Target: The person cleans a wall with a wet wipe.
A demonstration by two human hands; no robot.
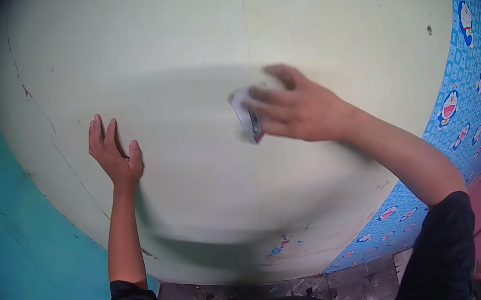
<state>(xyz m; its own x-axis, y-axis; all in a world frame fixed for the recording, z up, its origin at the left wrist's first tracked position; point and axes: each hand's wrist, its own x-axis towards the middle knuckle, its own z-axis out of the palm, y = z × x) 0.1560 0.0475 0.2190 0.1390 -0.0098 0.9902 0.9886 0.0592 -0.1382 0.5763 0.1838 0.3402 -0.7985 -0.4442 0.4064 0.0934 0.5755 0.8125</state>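
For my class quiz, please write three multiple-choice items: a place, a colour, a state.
1. Where is the cartoon wallpaper from the pale green panel? A left; B right; C above.
2. What colour is the wall at far left? A red; B yellow; C teal.
3. What is the right hand doing? A holding a small white piece against the panel; B hanging free; C gripping a brush.
Answers: 1 B, blue print borders its right edge; 2 C, teal fills that side; 3 A, the hand covers the piece.
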